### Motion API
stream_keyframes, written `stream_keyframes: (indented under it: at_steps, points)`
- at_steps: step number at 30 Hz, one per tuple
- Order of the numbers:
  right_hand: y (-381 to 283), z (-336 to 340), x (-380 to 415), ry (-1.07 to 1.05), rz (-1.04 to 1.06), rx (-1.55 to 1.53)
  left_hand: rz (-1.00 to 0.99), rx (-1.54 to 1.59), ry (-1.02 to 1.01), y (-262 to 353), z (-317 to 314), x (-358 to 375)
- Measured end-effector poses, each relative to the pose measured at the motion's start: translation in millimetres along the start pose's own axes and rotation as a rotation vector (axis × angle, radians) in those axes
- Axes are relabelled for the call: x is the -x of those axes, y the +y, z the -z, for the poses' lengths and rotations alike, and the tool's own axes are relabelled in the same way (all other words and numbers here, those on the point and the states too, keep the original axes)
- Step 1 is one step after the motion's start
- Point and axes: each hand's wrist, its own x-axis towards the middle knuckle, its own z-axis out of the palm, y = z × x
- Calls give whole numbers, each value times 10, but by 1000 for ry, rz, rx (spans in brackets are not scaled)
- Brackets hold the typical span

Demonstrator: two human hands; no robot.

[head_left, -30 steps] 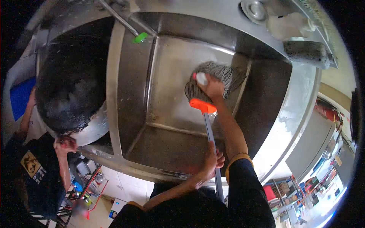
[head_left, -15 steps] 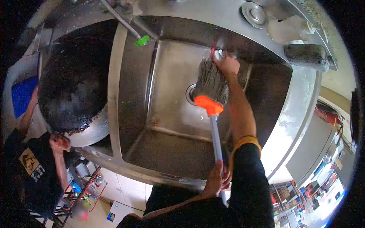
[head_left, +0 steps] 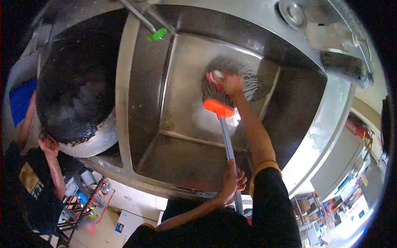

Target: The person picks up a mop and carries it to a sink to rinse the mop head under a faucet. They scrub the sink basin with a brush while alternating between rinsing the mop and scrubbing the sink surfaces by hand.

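Observation:
My left hand (head_left: pixel 233 182) is wrapped round the grey handle (head_left: pixel 228 142) of a mop with an orange head clamp (head_left: pixel 218 108). The mop's grey strands (head_left: pixel 251 86) lie spread on the bottom of a deep steel sink (head_left: pixel 186 58). Gripped in my right hand (head_left: pixel 233 84) is a red-and-white scrub brush (head_left: pixel 215 77), pressed onto the strands. Its underside is hidden, and the strands round it are blurred. The mop covers the place of the drain.
Left of the sink, another person's hands (head_left: pixel 49 144) hold a large blackened wok (head_left: pixel 78 87). A tap with a green nozzle (head_left: pixel 157 34) reaches over the sink. On the back right ledge are a round metal lid (head_left: pixel 292 15) and a dark block (head_left: pixel 346 66).
My right hand has moved left and nearer with the brush, from the strand ends to their middle. The mop head has shifted slightly left, and the strands now spread right. The other person's wok has tilted slightly.

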Motion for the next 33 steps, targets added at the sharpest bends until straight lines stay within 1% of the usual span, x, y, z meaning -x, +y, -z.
stream_keyframes:
  at_steps: [2,4,6,7,8,10,11,13,14,15,16,18,19,22,23,25,26,28,30,31,32,33]
  points:
    - [19,59,-253,115,-57,55,-27,-78,-41,34,-56,142]
    - [79,91,-359,143,34,108,50,-110,94,59,-213,296]
    - [122,74,-474,115,19,144,98,-126,218,20,-277,364]
    - [120,63,-517,64,-35,152,10,-143,13,89,-247,402]
    - [124,56,-523,9,-93,161,18,-162,82,86,-280,432]
    - [108,59,-594,79,-144,144,23,-206,208,90,-356,467]
    - [119,39,-582,109,-173,134,23,-231,203,70,-347,514]
    - [197,55,-729,98,-230,123,-1,-291,175,81,-339,553]
    - [240,56,-816,95,-259,110,26,-280,173,79,-354,560]
    - [245,150,-920,2,-374,89,50,-269,172,96,-379,562]
    - [275,233,-947,1,-357,97,91,-253,177,70,-409,601]
    - [306,401,-971,-10,-328,116,9,-308,201,24,-535,769]
    - [237,635,-879,42,-374,69,-37,-330,206,3,-600,853]
    - [173,1324,-467,309,-476,-105,-110,-268,59,-125,-681,1058]
    - [193,1543,-320,348,-480,-135,-128,-215,-131,-184,-619,1087]
    - [286,2001,112,430,-517,-181,-212,-224,-231,-314,-621,1169]
    - [326,2246,382,410,-541,-272,-244,-232,-282,-371,-671,1257]
    - [327,2755,918,371,-568,-455,-179,-253,-334,-405,-755,1461]
    - [149,3151,1502,376,-608,-777,-189,-335,-367,-509,-799,1645]
    - [126,3225,1777,331,-610,-1000,-176,-357,-417,-600,-745,1674]
    - [0,3317,2033,315,-613,-1092,-188,-466,-415,-669,-717,1757]
    - [-103,3339,2216,335,-617,-1009,-200,-559,-439,-736,-681,1828]
